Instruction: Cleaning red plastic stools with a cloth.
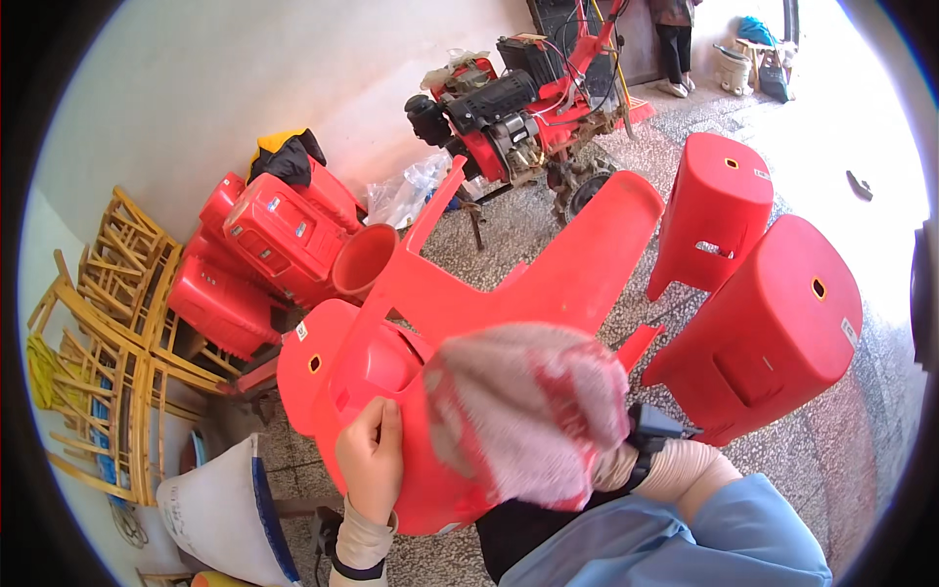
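A red plastic stool [440, 484] lies tipped in front of me with its legs pointing up and away. My left hand [373, 458] has its fingers curled on the stool's near left edge. A pink and white patterned cloth [535, 411] spreads over the stool's near side, blurred. My right hand [615, 467] is at the cloth's lower right edge, mostly hidden behind it; its fingers cannot be seen. Both wrists wear pale wraps and black straps, and a dark device sits by the right wrist.
Two red stools [770, 315] [711, 191] stand at right. Behind are a red engine-driven tiller [506, 125] and stacked red stools [286, 227] beside a red bucket [364, 258]. Yellow wooden chairs [139, 352] and a white sack [220, 506] are left. A person [673, 44] stands far back.
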Demonstrator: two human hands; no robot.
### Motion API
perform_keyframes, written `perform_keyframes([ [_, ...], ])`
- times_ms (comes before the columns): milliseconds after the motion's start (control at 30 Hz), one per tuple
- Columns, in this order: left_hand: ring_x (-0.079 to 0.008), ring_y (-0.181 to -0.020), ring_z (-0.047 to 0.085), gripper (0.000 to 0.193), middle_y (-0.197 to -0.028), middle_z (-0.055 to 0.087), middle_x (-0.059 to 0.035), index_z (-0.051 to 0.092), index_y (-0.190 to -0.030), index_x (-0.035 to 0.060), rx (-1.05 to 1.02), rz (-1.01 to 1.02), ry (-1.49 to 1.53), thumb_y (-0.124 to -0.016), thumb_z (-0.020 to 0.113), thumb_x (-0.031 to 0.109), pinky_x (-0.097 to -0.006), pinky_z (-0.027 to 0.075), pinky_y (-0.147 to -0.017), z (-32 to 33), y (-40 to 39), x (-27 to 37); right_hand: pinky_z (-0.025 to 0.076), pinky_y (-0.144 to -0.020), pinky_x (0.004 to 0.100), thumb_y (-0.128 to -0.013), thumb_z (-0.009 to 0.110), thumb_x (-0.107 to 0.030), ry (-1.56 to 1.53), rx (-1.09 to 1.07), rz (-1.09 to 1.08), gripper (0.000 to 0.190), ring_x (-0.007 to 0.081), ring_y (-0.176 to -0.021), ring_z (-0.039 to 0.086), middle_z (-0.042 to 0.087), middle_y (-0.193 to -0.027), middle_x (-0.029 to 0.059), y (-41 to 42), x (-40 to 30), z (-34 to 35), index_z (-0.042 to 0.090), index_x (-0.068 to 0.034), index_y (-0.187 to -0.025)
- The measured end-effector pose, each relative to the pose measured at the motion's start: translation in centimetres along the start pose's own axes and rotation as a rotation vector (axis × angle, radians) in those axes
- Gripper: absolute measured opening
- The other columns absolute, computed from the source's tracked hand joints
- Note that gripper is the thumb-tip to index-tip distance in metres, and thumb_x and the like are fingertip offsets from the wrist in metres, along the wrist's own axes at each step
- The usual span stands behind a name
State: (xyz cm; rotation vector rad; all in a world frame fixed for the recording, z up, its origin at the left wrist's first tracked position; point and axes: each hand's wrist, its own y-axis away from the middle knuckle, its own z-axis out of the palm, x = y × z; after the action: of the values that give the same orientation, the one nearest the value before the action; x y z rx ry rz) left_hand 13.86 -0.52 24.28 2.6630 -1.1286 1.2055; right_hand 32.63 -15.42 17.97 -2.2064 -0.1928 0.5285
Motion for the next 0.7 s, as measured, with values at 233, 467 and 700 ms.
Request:
perform_keyframes([
  [233,-0.0131,-0.049,0.030,0.035,-0.056,0.030,-0.0098,0.047,-0.072,0.0009,0.007,0.004,0.015,-0.100,0.054,0.021,-0.0329,0.026,-0.047,-0.6,0.5,0.6,0.029,-0.108,0.0363,-0.088,0.058,-0.023,-0.440,0.087,0.428,0.053,0.0222,-0.131,0.041,0.046,-0.139,0.0096,1.4,8.1,-5.4,0.045,-0.005,-0.136],
  [467,-0.0238,-0.046,0.036,0.031,-0.056,0.039,-0.0154,0.051,-0.074,0.0009,0.060,0.037,-0.100,-0.099,0.055,0.019,-0.0359,0.030,-0.046,0.6,0.0,1.5,0.025,-0.114,0.0408,-0.089,0.060,-0.030,-0.416,0.024,0.450,0.059,0.0268,-0.137,0.037,0.043,-0.145,0.0112,1.5,5.1,-3.0,0.044,-0.008,-0.141],
  [700,-0.0305,-0.046,0.042,0.031,-0.056,0.042,-0.0176,0.051,-0.074,0.0018,0.056,0.035,-0.124,-0.098,0.055,0.020,-0.0379,0.032,-0.046,0.2,0.7,1.5,0.024,-0.118,0.0406,-0.093,0.061,-0.033,-0.603,0.134,0.498,0.060,0.0268,-0.140,0.036,0.040,-0.150,0.0111,0.9,6.5,-6.6,0.043,-0.010,-0.145],
])
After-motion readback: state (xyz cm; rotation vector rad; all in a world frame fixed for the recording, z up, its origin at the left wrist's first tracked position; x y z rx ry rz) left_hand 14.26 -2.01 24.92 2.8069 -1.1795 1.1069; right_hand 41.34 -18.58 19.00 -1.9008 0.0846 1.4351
